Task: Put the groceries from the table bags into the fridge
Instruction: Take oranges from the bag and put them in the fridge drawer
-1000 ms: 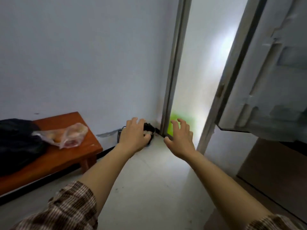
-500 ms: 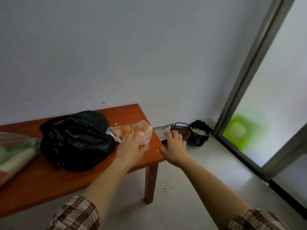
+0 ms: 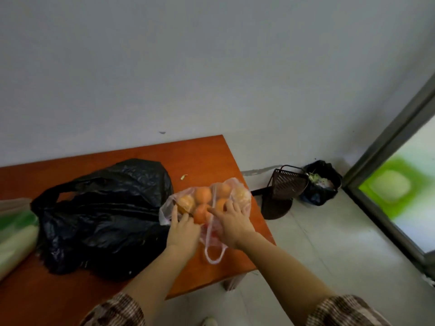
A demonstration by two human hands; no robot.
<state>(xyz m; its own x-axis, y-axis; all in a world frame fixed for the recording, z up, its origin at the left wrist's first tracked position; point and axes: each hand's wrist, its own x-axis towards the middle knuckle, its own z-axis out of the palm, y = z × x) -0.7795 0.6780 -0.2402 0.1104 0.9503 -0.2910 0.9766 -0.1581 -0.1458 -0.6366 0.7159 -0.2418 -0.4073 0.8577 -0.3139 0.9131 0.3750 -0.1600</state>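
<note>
On orange-brown table (image 3: 209,158), far left: clear bag (image 3: 14,234) with green and pale produce inside, cut by frame edge. Next, black bag (image 3: 106,215), crumpled, contents hidden. Beside it, near table's right edge, thin clear bag (image 3: 237,191) holding several oranges (image 3: 203,194), one handle loop trailing toward person. Left hand (image 3: 182,229) on bag's near left side, fingers pressed on plastic, grasp unclear. Right hand (image 3: 231,222) spread flat on bag, fingers loose, not closed. On floor right: brown basket (image 3: 286,187), then black bin bag (image 3: 321,184) with scraps inside.

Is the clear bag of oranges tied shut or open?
Cannot tell: its handle loops lie loose, but the left hand and right hand cover the clear bag mouth.
</note>
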